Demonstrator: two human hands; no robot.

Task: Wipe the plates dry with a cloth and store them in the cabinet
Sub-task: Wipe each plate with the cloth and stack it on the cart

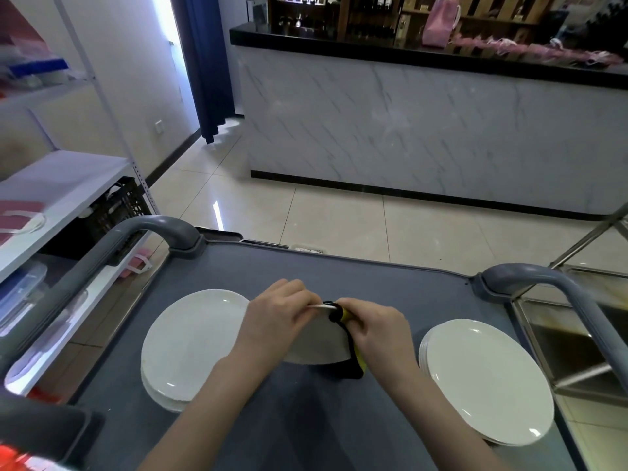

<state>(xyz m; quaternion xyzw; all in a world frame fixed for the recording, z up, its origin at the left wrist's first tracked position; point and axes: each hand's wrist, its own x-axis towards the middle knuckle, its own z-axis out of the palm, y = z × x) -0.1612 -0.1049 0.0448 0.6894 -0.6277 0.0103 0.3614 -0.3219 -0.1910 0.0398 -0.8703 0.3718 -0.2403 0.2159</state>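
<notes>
Two bare forearms are seen rising from the bottom edge over the grey cart top (339,430). One white plate (319,345) is held tilted above the middle of the cart, with its underside turned toward the camera. Its upper rim is gripped by the curled fingers of the left hand (275,317). One black-and-yellow cloth (350,368) is pressed over the plate's right edge by the right hand (377,331), whose fingers are curled round it. Two piles of white plates are set flat on the cart, a left stack (193,348) and a right stack (486,379); the plates in each cannot be counted. Two grey handles are fixed at the far corners, a left handle (159,226) and a right handle (530,273). Beyond the tiled floor (306,205), one marble-patterned counter (407,130) is seen, with one pink bag (440,22) on its black top.
</notes>
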